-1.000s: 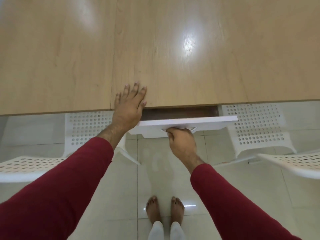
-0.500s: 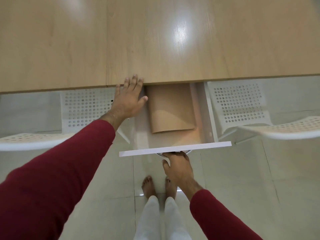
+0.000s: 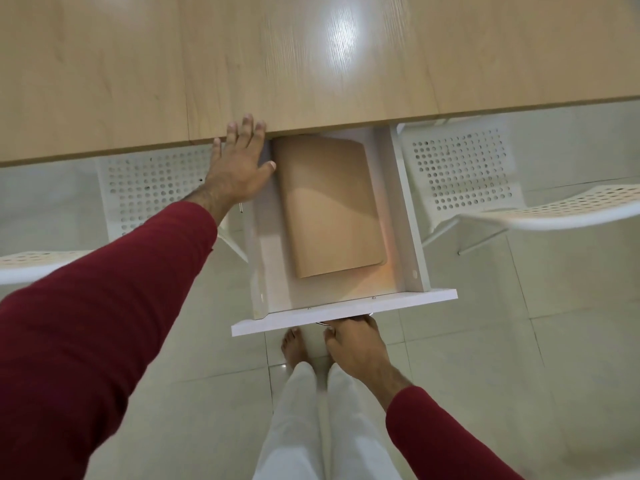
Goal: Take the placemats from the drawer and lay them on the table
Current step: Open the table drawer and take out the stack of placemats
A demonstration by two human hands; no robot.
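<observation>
A white drawer point(image 3: 403, 209) stands pulled far out from under the light wooden table point(image 3: 311, 64). Inside it lies a flat stack of tan placemats point(image 3: 329, 209), fully in sight. My right hand point(image 3: 353, 344) grips the drawer's handle under the white front panel; the handle itself is mostly hidden. My left hand point(image 3: 239, 164) rests flat with fingers spread on the table's near edge, just left of the drawer, thumb toward the placemats.
Two white perforated chairs flank the drawer: one at the left point(image 3: 149, 188) and one at the right point(image 3: 464, 174). Pale floor tiles lie below. My own legs and bare feet point(image 3: 294, 344) stand right under the drawer front.
The drawer has slid from nearly closed to far out, pulled by my right hand, uncovering the placemats. My left hand has stayed on the table's edge.
</observation>
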